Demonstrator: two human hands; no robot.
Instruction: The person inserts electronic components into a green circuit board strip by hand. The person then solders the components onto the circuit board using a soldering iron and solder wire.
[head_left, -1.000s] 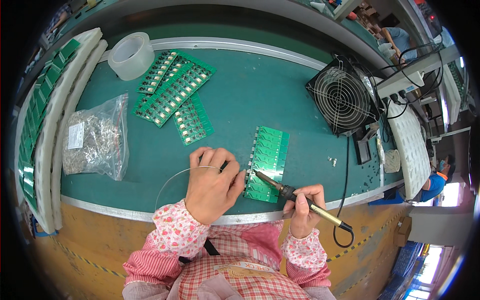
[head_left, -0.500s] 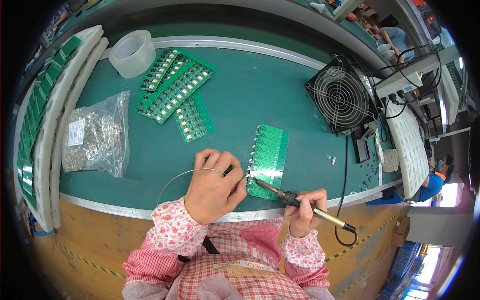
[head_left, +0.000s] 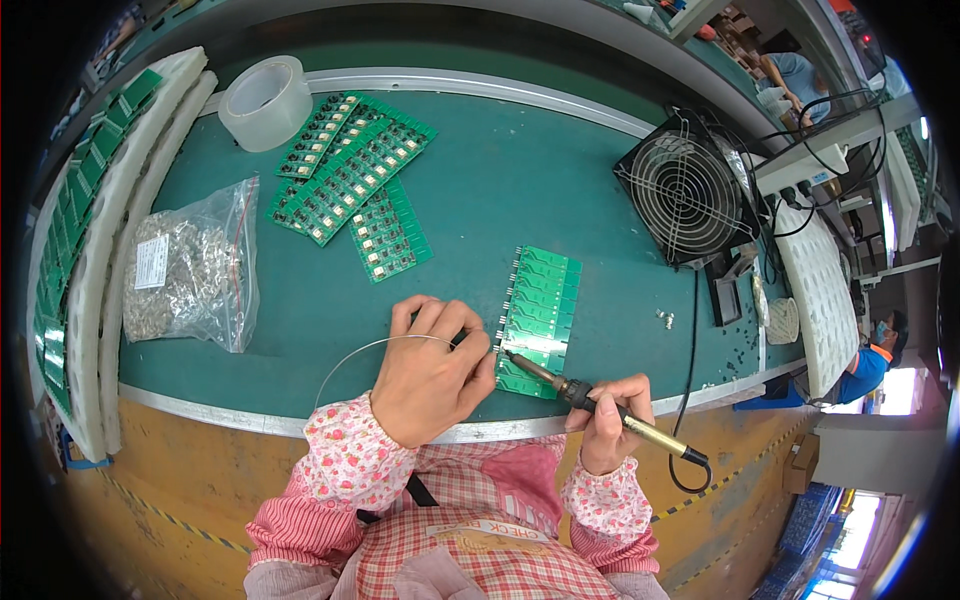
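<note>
Soldering at the green rectangular circuit board (head_left: pixel 538 308), near the front edge of the green-topped table (head_left: pixel 520 190).
I see my right hand (head_left: pixel 608 422) gripping the black-and-gold soldering iron (head_left: pixel 600 405), tip on the board's left edge; my left hand (head_left: pixel 432 370) pinches thin silver solder wire (head_left: pixel 365 348) beside it.

I see a teal-green tabletop (head_left: pixel 560 190) under bright green circuit boards (head_left: pixel 352 180), a black fan (head_left: pixel 687 190) far right, a clear tape roll (head_left: pixel 265 102) far left, and pink floral sleeves (head_left: pixel 345 470) near me.
</note>
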